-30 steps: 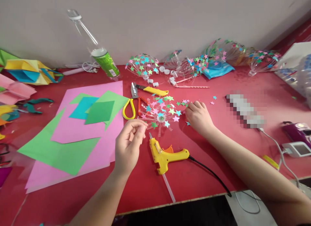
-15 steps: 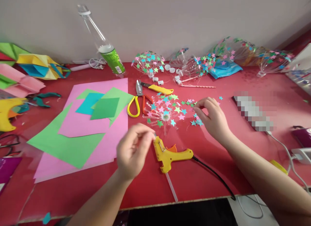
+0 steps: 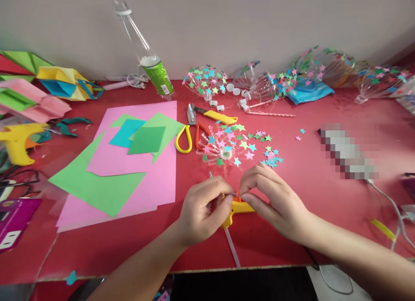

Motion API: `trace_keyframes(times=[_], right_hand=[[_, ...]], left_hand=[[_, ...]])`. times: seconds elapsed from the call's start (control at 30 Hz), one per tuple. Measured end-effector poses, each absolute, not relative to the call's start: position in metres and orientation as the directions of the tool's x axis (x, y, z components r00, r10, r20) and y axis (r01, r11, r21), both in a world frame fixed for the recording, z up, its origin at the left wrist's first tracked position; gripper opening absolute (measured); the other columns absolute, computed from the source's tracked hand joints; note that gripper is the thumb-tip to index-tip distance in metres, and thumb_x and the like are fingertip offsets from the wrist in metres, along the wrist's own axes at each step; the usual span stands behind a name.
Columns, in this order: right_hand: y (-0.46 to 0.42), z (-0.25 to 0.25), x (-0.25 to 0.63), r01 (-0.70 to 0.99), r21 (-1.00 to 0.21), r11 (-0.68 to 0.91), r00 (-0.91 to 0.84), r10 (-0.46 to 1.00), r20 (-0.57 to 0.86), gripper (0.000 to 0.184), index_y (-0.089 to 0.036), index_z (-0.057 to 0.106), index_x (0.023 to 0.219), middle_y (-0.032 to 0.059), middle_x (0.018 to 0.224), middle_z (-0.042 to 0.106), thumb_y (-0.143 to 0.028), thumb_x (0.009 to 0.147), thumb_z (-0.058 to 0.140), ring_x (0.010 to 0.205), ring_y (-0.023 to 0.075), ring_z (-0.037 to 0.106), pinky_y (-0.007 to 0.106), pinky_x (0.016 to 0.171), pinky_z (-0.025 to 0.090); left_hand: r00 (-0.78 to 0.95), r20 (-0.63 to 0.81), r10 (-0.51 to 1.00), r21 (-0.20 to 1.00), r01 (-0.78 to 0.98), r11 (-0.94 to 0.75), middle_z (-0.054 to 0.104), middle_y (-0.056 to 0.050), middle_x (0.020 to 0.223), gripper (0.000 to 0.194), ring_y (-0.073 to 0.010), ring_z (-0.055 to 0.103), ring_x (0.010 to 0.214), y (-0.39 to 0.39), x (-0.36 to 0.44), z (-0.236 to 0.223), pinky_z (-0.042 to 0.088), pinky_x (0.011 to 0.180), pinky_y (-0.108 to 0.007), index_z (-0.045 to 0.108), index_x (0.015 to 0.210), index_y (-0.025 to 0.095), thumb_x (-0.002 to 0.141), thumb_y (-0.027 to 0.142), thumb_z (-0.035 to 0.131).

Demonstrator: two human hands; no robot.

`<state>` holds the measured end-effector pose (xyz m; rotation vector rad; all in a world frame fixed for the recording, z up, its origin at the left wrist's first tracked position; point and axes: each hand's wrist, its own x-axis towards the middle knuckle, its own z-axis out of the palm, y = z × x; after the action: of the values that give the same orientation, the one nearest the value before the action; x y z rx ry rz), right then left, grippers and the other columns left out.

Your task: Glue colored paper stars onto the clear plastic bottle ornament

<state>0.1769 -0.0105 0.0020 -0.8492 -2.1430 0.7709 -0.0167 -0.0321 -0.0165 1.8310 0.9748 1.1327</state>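
My left hand and my right hand meet above the yellow glue gun, fingertips pinched. Between them is a small thin purplish piece, seen nearly edge-on; its shape is too small to make out. The glue gun lies on the red table, partly hidden by my hands, a clear glue stick poking from its back. Just beyond lies a cut plastic bottle piece, its splayed strips bearing paper stars. Loose paper stars are scattered to its right.
Scissors and a yellow utility knife lie beyond the bottle piece. Pink and green paper sheets cover the left. A tall bottle and star-covered plastic pieces line the wall. A blurred-out device with a cable lies right.
My right hand has moved from the loose stars toward me and left, meeting my left hand. My left hand has shifted right, over the glue gun. The view has shifted slightly.
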Motion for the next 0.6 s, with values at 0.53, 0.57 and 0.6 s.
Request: trace_keyframes(times=[0.53,0.57,0.6], right_hand=[[-0.026,-0.033,0.173,0.539,-0.002,0.842,-0.841,0.538,-0.058,0.025,-0.014,0.059,0.097,0.0076,0.096,0.058,-0.007,0.077,0.048,0.079,0.0213,0.052,0.035,0.065,0.040],[-0.026,-0.033,0.171,0.546,-0.024,0.838,-0.837,0.544,-0.062,0.029,-0.014,0.058,0.099,0.0079,0.097,0.058,-0.005,0.075,0.046,0.077,0.0202,0.052,0.034,0.065,0.040],[-0.026,-0.033,0.171,0.553,-0.062,0.831,-0.833,0.549,-0.065,0.032,-0.013,0.057,0.102,0.0083,0.098,0.057,-0.003,0.074,0.045,0.074,0.0188,0.051,0.034,0.064,0.040]], left_hand=[[-0.117,0.255,0.960,0.962,0.130,-0.240,0.055,0.004,0.060,0.017,-0.0059,0.045,0.049,-0.014,-0.041,-0.021,0.033,0.045,-0.020,0.059,0.071,0.018,0.086,0.011,0.054],[-0.135,0.268,0.954,0.958,0.145,-0.249,0.055,0.004,0.060,0.017,-0.0059,0.045,0.049,-0.013,-0.043,-0.021,0.033,0.044,-0.020,0.059,0.071,0.018,0.086,0.011,0.055],[-0.157,0.281,0.947,0.954,0.155,-0.258,0.055,0.004,0.059,0.017,-0.0058,0.044,0.048,-0.011,-0.044,-0.022,0.032,0.044,-0.020,0.059,0.070,0.018,0.085,0.010,0.055]])
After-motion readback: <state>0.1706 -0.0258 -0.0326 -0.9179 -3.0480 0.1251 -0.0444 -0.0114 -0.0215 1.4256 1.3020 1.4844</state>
